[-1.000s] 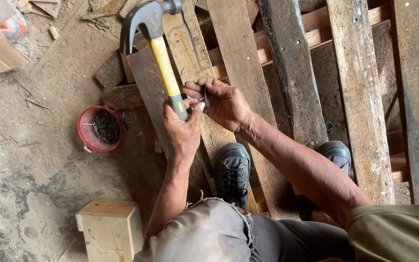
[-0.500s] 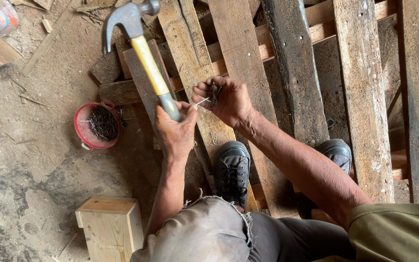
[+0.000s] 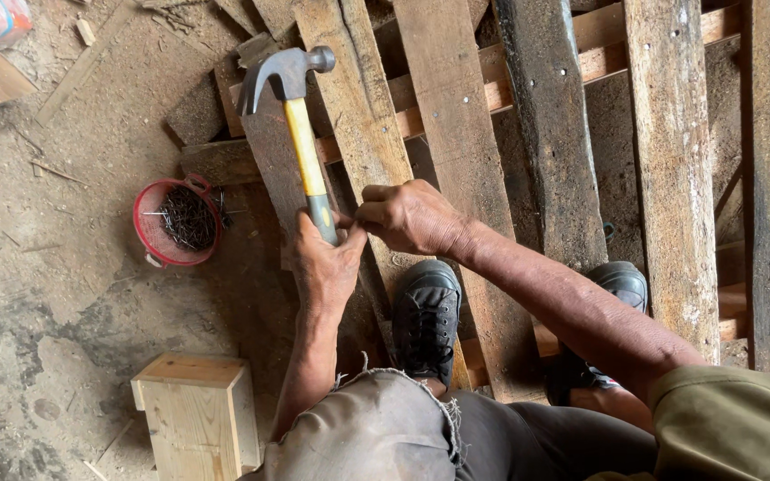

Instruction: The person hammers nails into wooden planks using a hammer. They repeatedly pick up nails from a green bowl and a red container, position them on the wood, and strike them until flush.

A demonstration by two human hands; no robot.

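— Hands first: what are they doing?

— Left hand (image 3: 325, 258) is gripping the hammer (image 3: 300, 134) low on its dark grip, yellow handle pointing away from the body and the steel claw head raised over the planks. Right hand (image 3: 407, 216) is curled closed just beside it, fingertips pinched together right at the left thumb. Something small seems to be pinched there, but it is too hidden to make out.

— Where is all that sitting?

— Both hands are hovering over the grey weathered plank (image 3: 358, 125) of a wooden pallet (image 3: 670, 160) lying on the floor, just ahead of the person's black shoe (image 3: 427, 316), which is planted on the boards.

— Which step does it look like?

— My reading: setting up a strike, with the pinching hand placing or steadying something on the wood while the hammer is waiting. The next move would call for a steady pinch, a light first tap and fingers kept out of the head's path.

— Anything else nearby?

— Red bowl of nails (image 3: 178, 221) is sitting on the dusty floor (image 3: 55, 294) to the left, and a pale wooden block (image 3: 193, 414) is standing nearer the knee.
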